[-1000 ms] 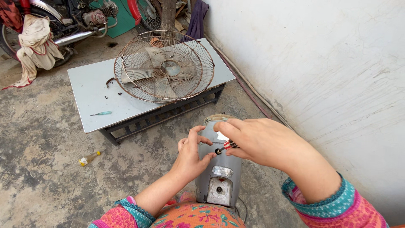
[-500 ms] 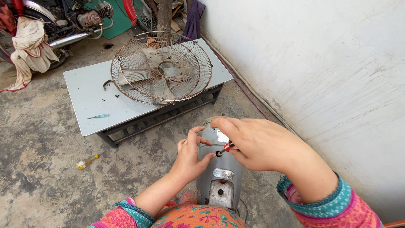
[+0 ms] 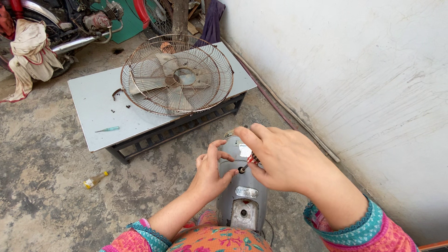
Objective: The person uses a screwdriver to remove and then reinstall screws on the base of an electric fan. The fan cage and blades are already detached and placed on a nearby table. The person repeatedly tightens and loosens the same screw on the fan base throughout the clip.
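A grey fan motor housing stands upright between my knees on the concrete floor. My right hand grips a red-handled screwdriver whose tip meets the housing's upper face. My left hand rests against the left side of the housing, thumb and forefinger close to the screwdriver tip. A rusty wire fan guard with the fan blades inside lies flat on the low grey table ahead.
A small green screwdriver and several loose screws lie on the table. A small bottle lies on the floor at the left. A motorcycle with a cloth stands behind; a white wall runs along the right.
The view has shifted slightly; both hands stay on the housing with the screwdriver at the same spot, my right hand turned a little.
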